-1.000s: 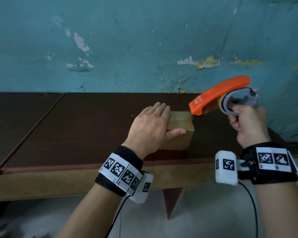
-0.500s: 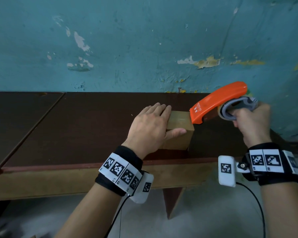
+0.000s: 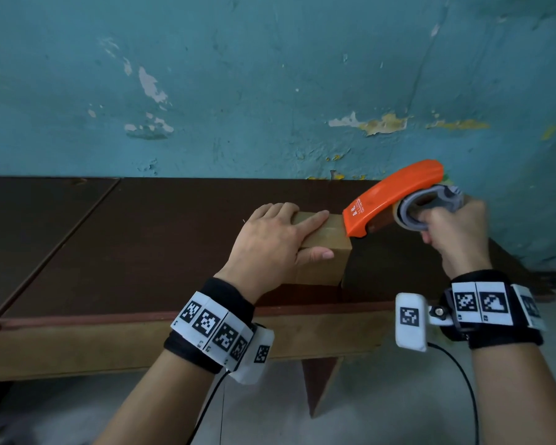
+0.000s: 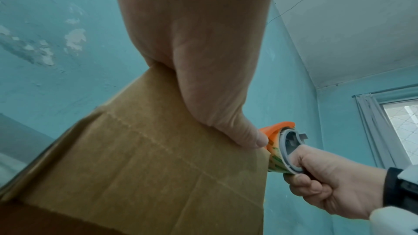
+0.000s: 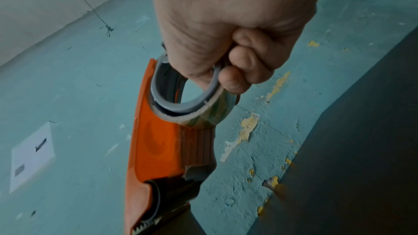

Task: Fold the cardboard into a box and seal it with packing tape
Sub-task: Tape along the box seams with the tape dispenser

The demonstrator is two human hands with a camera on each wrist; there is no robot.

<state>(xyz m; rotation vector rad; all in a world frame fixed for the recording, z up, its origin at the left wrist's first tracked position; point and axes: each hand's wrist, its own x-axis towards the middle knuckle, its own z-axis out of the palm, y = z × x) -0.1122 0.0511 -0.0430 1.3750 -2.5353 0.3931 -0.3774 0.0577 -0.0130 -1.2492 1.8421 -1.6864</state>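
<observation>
A small brown cardboard box (image 3: 325, 255) stands near the front edge of the dark wooden table (image 3: 142, 239). My left hand (image 3: 276, 242) lies flat on the box top with straight fingers, and its thumb (image 4: 239, 131) rests along the front face (image 4: 158, 167). My right hand (image 3: 453, 229) grips the grey ring of an orange tape dispenser (image 3: 392, 197). The dispenser's nose points down-left and sits at the box's top right edge. In the right wrist view the dispenser (image 5: 156, 149) carries a tape roll (image 5: 210, 117), with toothed cutter at its tip.
A peeling teal wall (image 3: 270, 91) rises directly behind the table. Bare table surface stretches to the left of the box. The box sits close to the table's front edge (image 3: 109, 319), and the floor lies below.
The right hand has lowered the dispenser, bringing its nose down to the box's top right edge. The left hand has stayed on the box.
</observation>
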